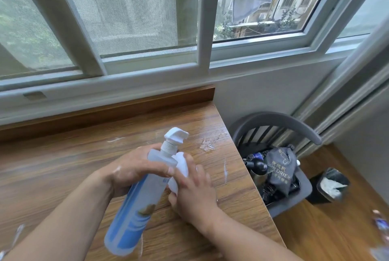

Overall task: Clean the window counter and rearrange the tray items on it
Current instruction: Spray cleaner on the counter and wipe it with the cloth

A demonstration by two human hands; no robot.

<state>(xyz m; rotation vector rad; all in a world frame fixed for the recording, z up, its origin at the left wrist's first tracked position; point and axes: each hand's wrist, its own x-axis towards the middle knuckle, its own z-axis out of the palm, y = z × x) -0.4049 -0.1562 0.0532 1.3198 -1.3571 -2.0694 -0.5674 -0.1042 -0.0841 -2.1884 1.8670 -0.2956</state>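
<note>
Bottle (139, 201) tilts nozzle-up toward the window; my left hand (134, 170) fingers clamp its neck, right hand (193, 187) fingers grip a white cloth (182, 166) on the counter (63, 166).

Grey chair (294, 126) beside a black bin (331, 187), window (204, 18) behind

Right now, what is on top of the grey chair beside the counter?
On the grey chair lie a dark drawstring bag and black bottles. The bag covers whatever is beneath it.
</note>
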